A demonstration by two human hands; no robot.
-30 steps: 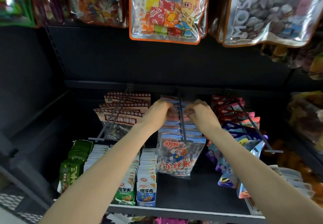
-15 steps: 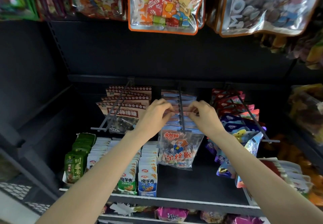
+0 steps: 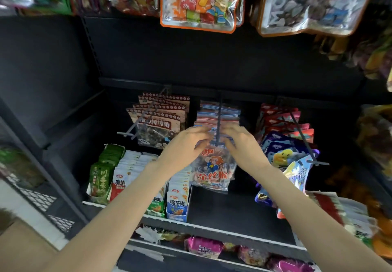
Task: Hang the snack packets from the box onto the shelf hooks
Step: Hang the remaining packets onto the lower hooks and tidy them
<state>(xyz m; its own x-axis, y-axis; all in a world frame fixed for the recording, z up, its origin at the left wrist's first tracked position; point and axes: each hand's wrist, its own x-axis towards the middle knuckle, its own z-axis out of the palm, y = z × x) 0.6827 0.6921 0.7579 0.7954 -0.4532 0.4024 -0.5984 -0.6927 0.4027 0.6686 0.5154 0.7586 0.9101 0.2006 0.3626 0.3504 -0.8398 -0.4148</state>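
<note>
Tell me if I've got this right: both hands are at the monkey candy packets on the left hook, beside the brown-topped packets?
Not quite. The head view shows both hands, left and right, at the monkey candy packets on the middle hook; the brown-topped packets hang on the left one.

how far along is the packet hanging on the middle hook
Done: a row of monkey packets hangs on the middle hook. In hand: left hand and right hand flank the front packet's top, blurred; grip unclear. Left: unknown, the box is out of view.
</note>
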